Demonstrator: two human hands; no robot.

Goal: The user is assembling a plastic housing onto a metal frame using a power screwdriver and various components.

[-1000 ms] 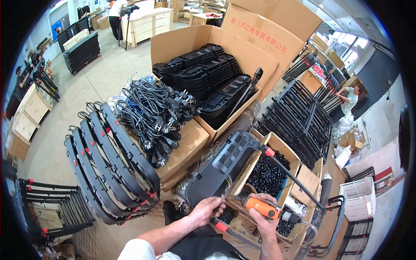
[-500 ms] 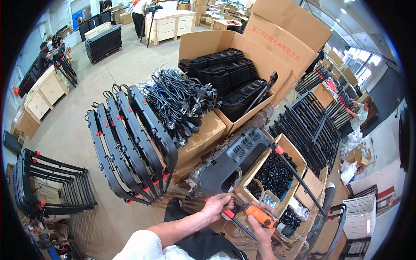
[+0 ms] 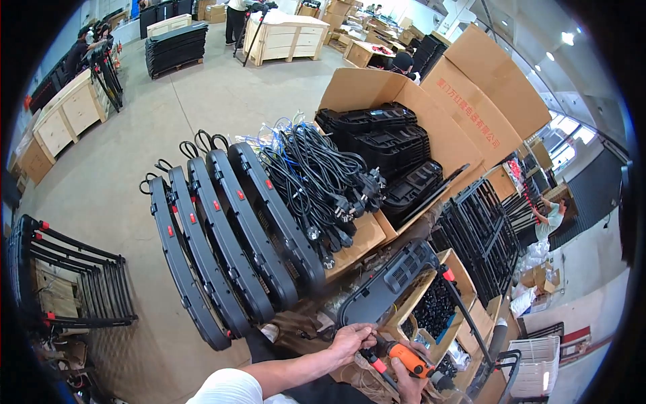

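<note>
My right hand [image 3: 408, 378] is wrapped round an orange power screwdriver [image 3: 408, 359], whose front points left toward my other hand. At that front end, my left hand [image 3: 353, 340] has its fingers pinched together; anything between them is too small to make out. Just under the tool's front runs a black tube with a red clip [image 3: 378, 364]. Beyond my hands lies a dark grey vented plastic housing [image 3: 377, 291], tilted, beside a wooden bin [image 3: 403, 311] of small black parts [image 3: 431, 308].
Several long dark housings [image 3: 222, 225] stand in a row at left. Behind them, black power cables [image 3: 316, 172] lie heaped near a cardboard box [image 3: 464, 138] of black mouldings [image 3: 383, 138]. Black frames [image 3: 476, 246] lean at right. A person [image 3: 550, 219] works farther right.
My view has turned, so the housings and box sit farther right and the hands lower in the picture. Both hands keep the same hold at the screwdriver.
</note>
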